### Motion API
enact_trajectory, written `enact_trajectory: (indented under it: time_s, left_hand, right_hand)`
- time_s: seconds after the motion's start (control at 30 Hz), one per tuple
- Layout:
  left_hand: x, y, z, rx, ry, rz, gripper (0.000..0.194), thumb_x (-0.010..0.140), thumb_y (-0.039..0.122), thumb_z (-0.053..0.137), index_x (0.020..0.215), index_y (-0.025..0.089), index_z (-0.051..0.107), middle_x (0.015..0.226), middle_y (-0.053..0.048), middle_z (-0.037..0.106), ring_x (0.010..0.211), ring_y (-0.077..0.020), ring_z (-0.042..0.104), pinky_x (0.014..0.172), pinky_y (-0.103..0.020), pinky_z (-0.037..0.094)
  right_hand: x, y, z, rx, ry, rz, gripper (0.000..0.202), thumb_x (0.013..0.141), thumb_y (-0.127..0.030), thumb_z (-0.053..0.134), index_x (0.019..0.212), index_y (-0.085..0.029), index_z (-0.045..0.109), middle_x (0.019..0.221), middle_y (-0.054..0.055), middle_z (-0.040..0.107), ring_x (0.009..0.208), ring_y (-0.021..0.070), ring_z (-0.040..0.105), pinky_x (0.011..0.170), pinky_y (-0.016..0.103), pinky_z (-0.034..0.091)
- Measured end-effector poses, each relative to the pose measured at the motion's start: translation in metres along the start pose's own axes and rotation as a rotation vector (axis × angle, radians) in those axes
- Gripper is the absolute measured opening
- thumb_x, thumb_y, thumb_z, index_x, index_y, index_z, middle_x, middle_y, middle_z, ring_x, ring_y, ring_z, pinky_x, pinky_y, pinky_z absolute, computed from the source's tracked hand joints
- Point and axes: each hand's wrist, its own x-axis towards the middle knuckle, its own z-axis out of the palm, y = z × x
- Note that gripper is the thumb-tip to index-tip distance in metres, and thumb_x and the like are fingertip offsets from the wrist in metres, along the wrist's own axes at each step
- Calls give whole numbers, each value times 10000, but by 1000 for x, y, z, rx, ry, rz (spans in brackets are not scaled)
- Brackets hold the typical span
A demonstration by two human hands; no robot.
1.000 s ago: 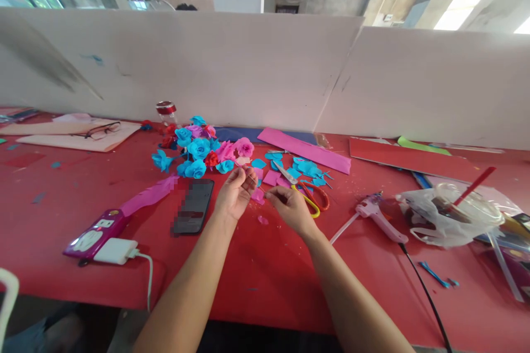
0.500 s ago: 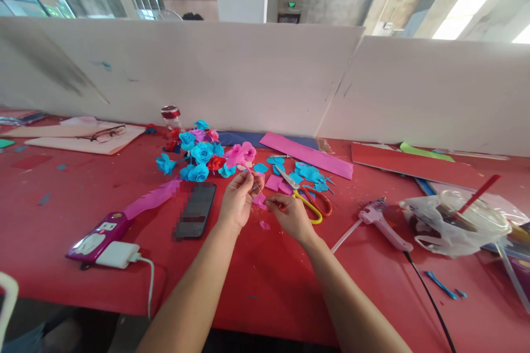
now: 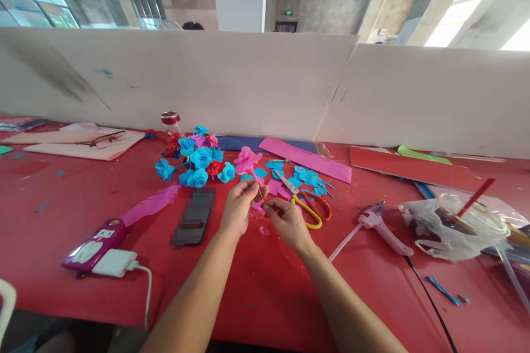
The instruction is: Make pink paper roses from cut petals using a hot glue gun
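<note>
A pink paper flower (image 3: pixel 247 160) stands upright above my hands on a thin stem. My left hand (image 3: pixel 239 204) pinches that stem just below the bloom. Lower down, the closed fingertips of my right hand (image 3: pixel 287 220) meet the thin stem's end; the exact grip is too small to tell. Behind and to the right lie pink paper pieces (image 3: pixel 274 186), blue petals (image 3: pixel 308 175) and scissors (image 3: pixel 310 210) with yellow and red handles. A bunch of blue, red and purple flowers (image 3: pixel 201 158) stands to the left.
Left are a black phone (image 3: pixel 197 218), a purple power bank (image 3: pixel 97 245) with a white plug (image 3: pixel 114 262), and eyeglasses (image 3: pixel 108 139). Right are a pink glue gun (image 3: pixel 385 229) with its cord and a plastic bag (image 3: pixel 447 229) around a cup. A white partition (image 3: pixel 199 77) stands behind.
The pink flower has turned and now stands more upright, apart from the blue flowers. Both hands remain close together at the stem. The camera view has shifted slightly.
</note>
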Motion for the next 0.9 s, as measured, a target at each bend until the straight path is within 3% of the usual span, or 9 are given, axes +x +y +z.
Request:
enact_trajectory:
  time_s: [0.17, 0.33, 0.57, 0.77, 0.9]
  left_hand:
    - [-3, 1, 1, 50, -32, -27, 175, 715, 320, 715, 738, 151, 676, 760, -53, 706, 768, -186, 673, 776, -322, 505]
    - [-4, 5, 2, -23, -4, -52, 260, 650, 293, 778, 858, 158, 698, 969, -90, 726, 817, -208, 693, 848, -369, 500]
    - [-2, 8, 2, -258, 9, -80, 342, 806, 390, 637, 1006, 113, 663, 978, -161, 727, 979, -271, 675, 901, -427, 501]
    - [0, 6, -1, -364, 24, -100, 166, 854, 284, 591, 966, 172, 641, 950, -118, 742, 1017, -250, 668, 960, -458, 469]
    - [2, 5, -3, -374, 37, -61, 138, 836, 249, 618, 919, 150, 663, 958, -110, 740, 1004, -241, 673, 995, -446, 445]
  right_hand:
    - [0, 1, 1, 32, 20, -26, 217, 813, -226, 519, 893, -155, 708, 677, 26, 674, 587, 136, 584, 573, 230, 435]
    - [-1, 1, 2, 21, 42, -40, 215, 808, -222, 518, 869, -151, 711, 677, 26, 676, 587, 130, 575, 563, 221, 431]
    - [-2, 2, 2, -4, 33, -41, 216, 815, -215, 518, 880, -156, 716, 695, 30, 682, 617, 142, 587, 587, 233, 433]
    - [-1, 6, 4, 23, 21, -51, 222, 819, -222, 516, 893, -153, 713, 708, 41, 691, 630, 153, 606, 599, 243, 450]
    - [-1, 4, 4, 14, 36, -31, 226, 809, -230, 529, 891, -148, 722, 731, 50, 703, 623, 150, 600, 595, 241, 445]
